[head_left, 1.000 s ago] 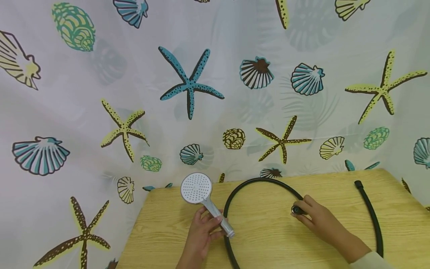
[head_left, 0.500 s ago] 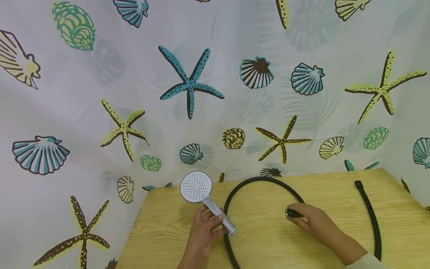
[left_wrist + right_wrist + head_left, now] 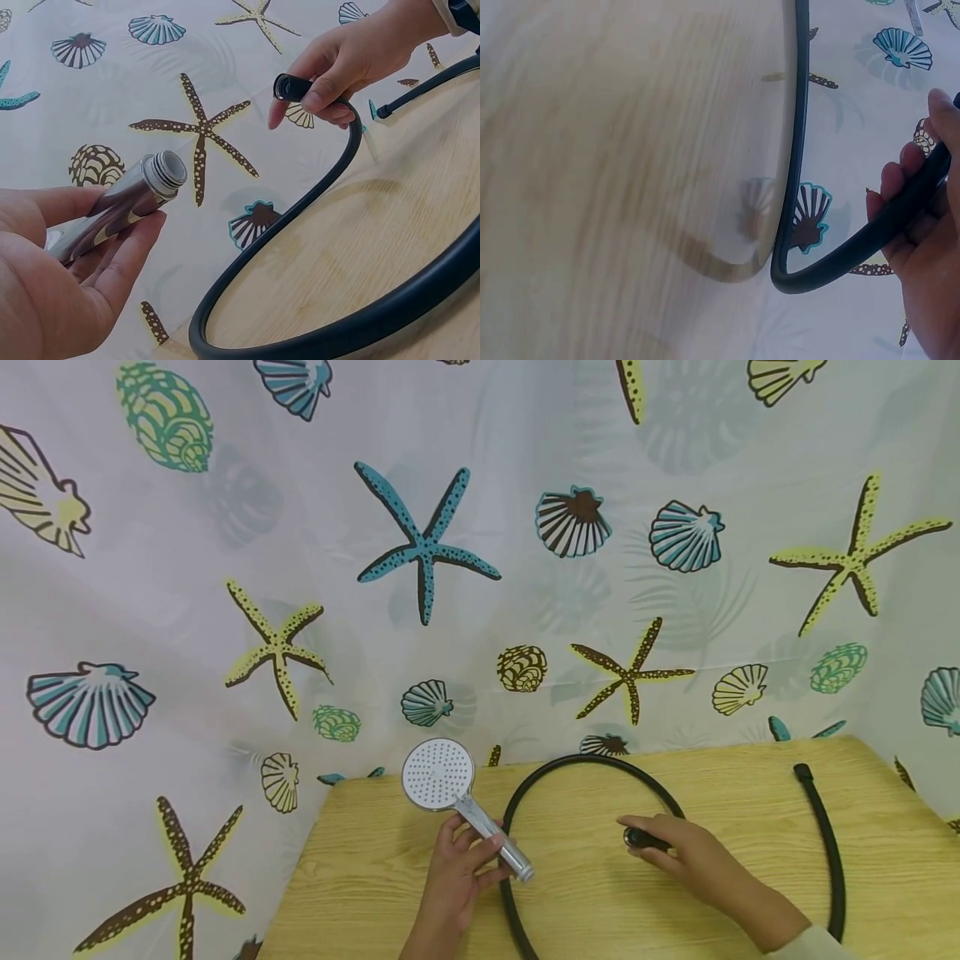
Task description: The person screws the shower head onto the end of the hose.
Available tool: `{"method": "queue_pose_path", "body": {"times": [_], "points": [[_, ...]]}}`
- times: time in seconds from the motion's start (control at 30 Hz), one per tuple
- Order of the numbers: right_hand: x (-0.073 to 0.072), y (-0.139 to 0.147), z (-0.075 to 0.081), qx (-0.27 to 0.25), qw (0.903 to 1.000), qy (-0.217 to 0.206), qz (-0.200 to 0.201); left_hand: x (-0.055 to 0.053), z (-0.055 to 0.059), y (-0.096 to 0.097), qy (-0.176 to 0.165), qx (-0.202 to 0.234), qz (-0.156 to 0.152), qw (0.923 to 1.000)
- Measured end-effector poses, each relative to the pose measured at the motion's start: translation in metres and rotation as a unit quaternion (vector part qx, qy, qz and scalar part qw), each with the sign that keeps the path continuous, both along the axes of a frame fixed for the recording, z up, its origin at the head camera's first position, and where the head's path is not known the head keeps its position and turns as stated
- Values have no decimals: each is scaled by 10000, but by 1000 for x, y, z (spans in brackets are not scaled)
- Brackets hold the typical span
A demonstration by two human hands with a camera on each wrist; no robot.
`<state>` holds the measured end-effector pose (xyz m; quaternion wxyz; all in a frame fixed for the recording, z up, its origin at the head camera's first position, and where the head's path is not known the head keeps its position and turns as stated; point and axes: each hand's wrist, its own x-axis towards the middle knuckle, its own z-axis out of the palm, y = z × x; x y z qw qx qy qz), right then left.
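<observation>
The left hand [image 3: 453,878] has fingers and thumb curled round a shower head with a white dotted round face and a shiny silver handle [image 3: 438,774], holding it over the left part of the pale wooden desk [image 3: 360,868], the face by the far edge. Over to the right hand [image 3: 693,856], fingers wrapped round a smooth black hose [image 3: 581,759], gripping just behind its black collar [image 3: 292,88]. The collar's mouth faces the left hand; the silver threaded end [image 3: 169,171] stands near it, not touching.

This looks like lining up for a screw joint, and the angle is what matters! The handle slopes toward the desk's near edge while the collar points more toward the left edge, so they would want bringing onto one line first. Meet squarely, thread lightly by fingertip, back off at any bind: a tilted start could cross the threads. Is there a washer inside the collar? Too small to tell; worth a check. And mind that loop, arching to the far edge: slack is useful here, since a springy hose could tug the collar sideways.
</observation>
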<state>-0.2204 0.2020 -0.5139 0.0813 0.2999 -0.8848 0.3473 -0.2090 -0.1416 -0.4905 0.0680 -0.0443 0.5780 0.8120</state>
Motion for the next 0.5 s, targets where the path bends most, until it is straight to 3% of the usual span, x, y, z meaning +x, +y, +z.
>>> {"method": "queue_pose_path", "body": {"times": [0.23, 0.5], "points": [[2, -9, 6, -264, 9976, -601, 233, 0, 1, 3, 66, -26, 17, 10000], [3, -16, 9, -818, 9855, -1336, 646, 1, 4, 7, 81, -26, 74, 9999]]}}
